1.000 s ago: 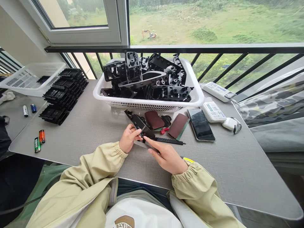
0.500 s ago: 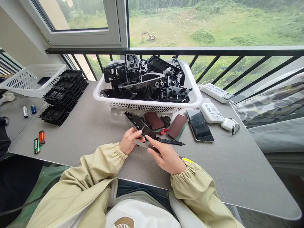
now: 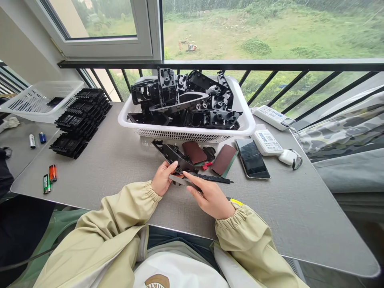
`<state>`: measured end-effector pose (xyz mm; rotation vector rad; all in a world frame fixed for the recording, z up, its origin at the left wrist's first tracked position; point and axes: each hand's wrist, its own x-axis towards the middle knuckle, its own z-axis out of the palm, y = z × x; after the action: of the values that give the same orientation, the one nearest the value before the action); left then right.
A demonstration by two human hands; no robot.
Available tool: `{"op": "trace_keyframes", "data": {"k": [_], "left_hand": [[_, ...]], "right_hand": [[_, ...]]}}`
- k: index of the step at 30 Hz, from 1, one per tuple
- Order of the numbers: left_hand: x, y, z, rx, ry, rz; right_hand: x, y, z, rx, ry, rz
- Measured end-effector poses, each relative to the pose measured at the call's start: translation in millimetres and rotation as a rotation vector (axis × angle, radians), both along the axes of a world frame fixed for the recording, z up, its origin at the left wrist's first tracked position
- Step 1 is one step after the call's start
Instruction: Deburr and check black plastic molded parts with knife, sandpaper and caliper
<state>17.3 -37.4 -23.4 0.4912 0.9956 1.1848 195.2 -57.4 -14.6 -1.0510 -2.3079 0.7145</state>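
Observation:
My left hand (image 3: 162,178) grips the near end of a black plastic part (image 3: 175,155), thumb on top, over the middle of the table. My right hand (image 3: 211,197) is closed around a flat grey strip (image 3: 183,181), its index finger stretched along the top. The strip's far end lies against the near edge of the part, close to my left fingers. Just beyond my right hand, a thin black bar (image 3: 214,179) rests on the table. Brown sandpaper pieces (image 3: 194,153) and a small red item (image 3: 207,166) lie behind it.
A white basket (image 3: 192,134) heaped with black parts stands at the back. Stacked black frames (image 3: 69,145), batteries (image 3: 47,184) and another white basket (image 3: 64,108) are to the left. A phone (image 3: 252,158) and white boxes (image 3: 268,140) sit right.
The black part in my left hand has shifted and tilted slightly to the left. My right hand and the grey strip have hardly moved.

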Motion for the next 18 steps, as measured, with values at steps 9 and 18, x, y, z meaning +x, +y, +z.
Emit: {"op": "trace_keyframes", "data": {"k": [9,18], "left_hand": [[-0.3,-3.7,-7.0,0.131,0.187,0.218],[4.5,-5.2,-3.7,0.143,0.279,0.234]], "right_hand": [[0.0,1.4,-1.3,0.117,0.000,-0.235],[-5.8,-2.0,-4.6,0.177,-0.097,-0.289]]}}
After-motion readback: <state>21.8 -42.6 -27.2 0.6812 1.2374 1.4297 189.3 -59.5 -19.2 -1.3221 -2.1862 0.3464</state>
